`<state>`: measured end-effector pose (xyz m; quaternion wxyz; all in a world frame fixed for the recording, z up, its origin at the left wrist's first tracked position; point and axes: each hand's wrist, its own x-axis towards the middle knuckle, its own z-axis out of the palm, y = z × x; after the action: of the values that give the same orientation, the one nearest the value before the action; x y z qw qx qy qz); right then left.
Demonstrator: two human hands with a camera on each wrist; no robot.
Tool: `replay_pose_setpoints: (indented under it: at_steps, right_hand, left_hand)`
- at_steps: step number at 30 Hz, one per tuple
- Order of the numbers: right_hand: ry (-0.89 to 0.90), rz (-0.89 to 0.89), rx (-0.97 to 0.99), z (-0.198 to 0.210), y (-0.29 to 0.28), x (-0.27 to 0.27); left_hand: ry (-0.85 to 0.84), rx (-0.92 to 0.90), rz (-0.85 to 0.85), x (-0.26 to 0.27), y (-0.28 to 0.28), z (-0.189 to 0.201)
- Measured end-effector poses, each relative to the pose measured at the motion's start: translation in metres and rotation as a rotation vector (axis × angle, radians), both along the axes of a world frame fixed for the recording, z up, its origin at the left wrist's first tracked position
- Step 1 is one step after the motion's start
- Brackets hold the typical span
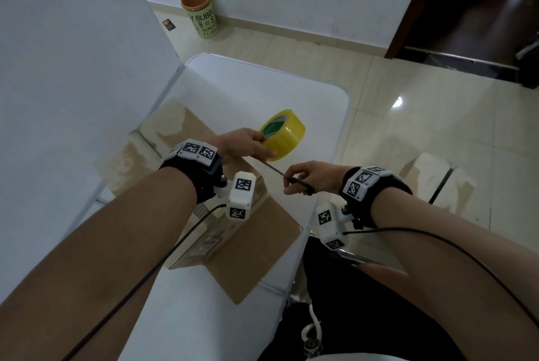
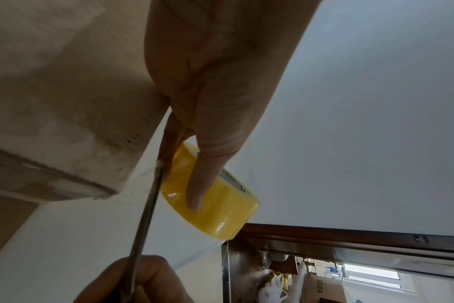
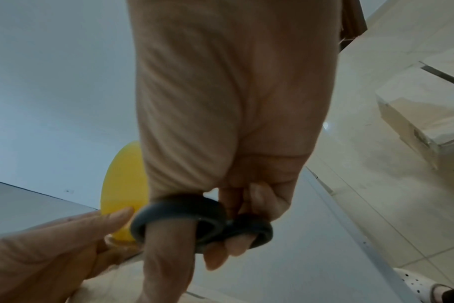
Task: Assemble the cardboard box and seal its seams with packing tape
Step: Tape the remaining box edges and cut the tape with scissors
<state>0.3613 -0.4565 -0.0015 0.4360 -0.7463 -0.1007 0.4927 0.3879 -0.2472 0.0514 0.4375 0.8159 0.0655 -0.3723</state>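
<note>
My left hand point(image 1: 248, 144) grips a yellow roll of packing tape point(image 1: 284, 134) lifted above the white table point(image 1: 326, 115), thumb on its outer band point(image 2: 215, 205). My right hand point(image 1: 303, 178) holds black-handled scissors point(image 1: 287, 178), fingers through the loops point(image 3: 202, 217). The closed blades point(image 2: 145, 205) point up at the roll's lower edge, where a clear strip of tape runs back toward the box. The cardboard box point(image 1: 204, 185) lies on the table under my left wrist, brown with pale torn patches and clear tape on it point(image 2: 65, 102).
A white wall panel point(image 1: 73, 68) stands close on the left. A green tin bin point(image 1: 201, 14) sits on the tiled floor beyond the table. Another taped box point(image 1: 437, 182) lies on the floor to the right. A dark door frame point(image 1: 466, 25) is far right.
</note>
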Motion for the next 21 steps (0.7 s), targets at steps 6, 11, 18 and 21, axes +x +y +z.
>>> replay_pose_setpoints:
  at_steps: [6,11,18,21]
  right_hand:
    - [0.037,0.060,-0.140,-0.008,0.000,0.003]
    - [-0.044,-0.186,-0.317,-0.024,0.006,0.020]
    - [-0.323,0.023,-0.624,-0.040,0.032,0.060]
    - [-0.361,0.137,-0.620,-0.047,0.048,0.071]
  left_hand:
    - [0.010,-0.138,0.163,0.007,0.000,0.006]
    - [-0.023,-0.200,0.244,0.012,0.008,0.014]
    - [-0.023,-0.152,0.201,0.016,0.033,0.028]
    - [-0.021,-0.145,0.211,0.017,0.040,0.033]
